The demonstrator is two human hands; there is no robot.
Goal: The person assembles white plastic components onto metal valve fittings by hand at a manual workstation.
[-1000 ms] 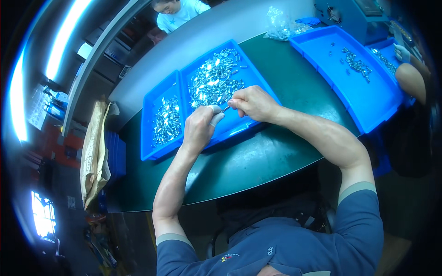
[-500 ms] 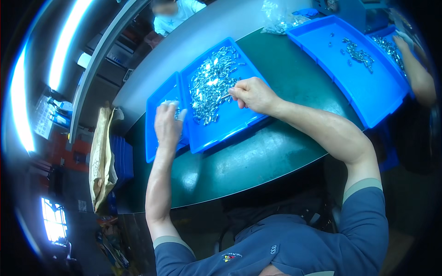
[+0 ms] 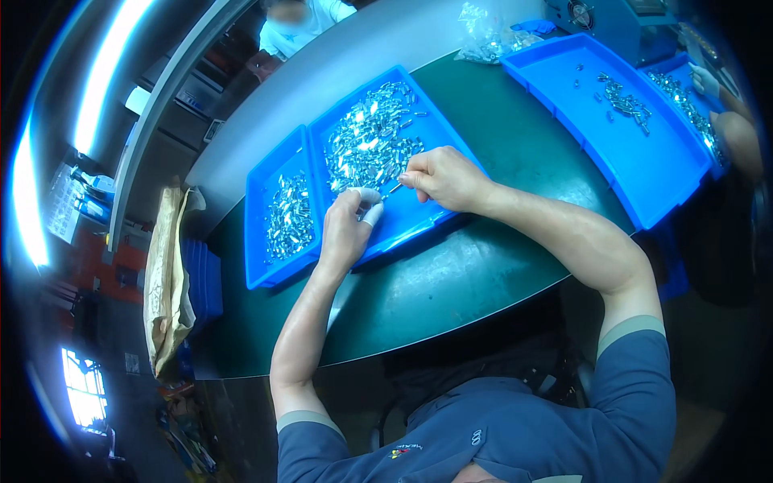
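Observation:
My right hand (image 3: 451,179) is closed in a pinch on a thin metal rod (image 3: 393,191) that points left and down. At the rod's far end, my left hand (image 3: 348,232), with white covers on the thumb and fingertips, pinches what looks like a small metal part, mostly hidden by the fingers. Both hands are above the near side of a blue tray (image 3: 439,135), which bears a heap of small shiny metal parts (image 3: 366,133). To its left, a narrower blue tray (image 3: 252,233) holds more such metal parts (image 3: 290,219).
A large blue tray (image 3: 644,177) with some parts stands at the right. Beyond it, a co-worker's arm (image 3: 734,141) reaches over another parts tray. Clear plastic bags (image 3: 487,42) lie at the back. A paper bag (image 3: 165,278) stands left of the green table (image 3: 419,282).
My left hand has moved right and nearer, from the narrow tray to the rod's tip. My right hand has come slightly nearer, still holding the rod.

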